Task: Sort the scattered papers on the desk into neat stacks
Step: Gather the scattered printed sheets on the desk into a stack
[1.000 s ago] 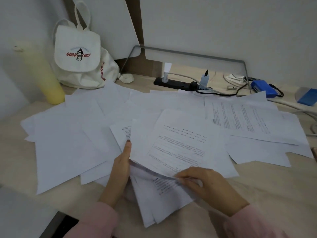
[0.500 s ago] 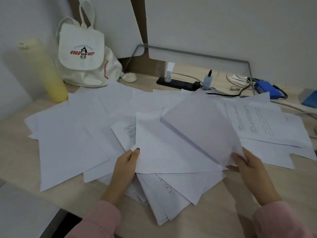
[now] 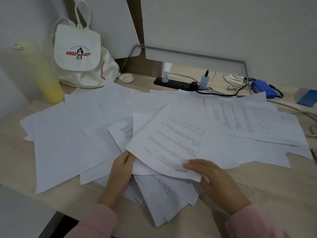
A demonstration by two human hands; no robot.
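Several white papers [image 3: 68, 148] lie scattered and overlapping across the wooden desk [image 3: 274, 194]. A rough pile [image 3: 164, 200] of sheets fans out near the front edge. On top of it lies a printed sheet [image 3: 173, 143], text side up. My left hand [image 3: 121, 167] holds the pile's left edge, the fingers tucked under the printed sheet. My right hand [image 3: 212, 172] pinches the printed sheet's near right corner. Another printed sheet [image 3: 248, 122] lies at the right.
A white drawstring bag [image 3: 80, 54] and a yellow bottle [image 3: 46, 74] stand at the back left. A black power strip [image 3: 178, 84] with plugs and cables lies along the back. Blue objects [image 3: 264, 88] sit at the back right. The desk's front edge drops off at lower left.
The sheet my right hand held lifted with its blank side showing now lies text side up on the pile. My right hand moved left to its near corner. My left hand stayed at the pile.
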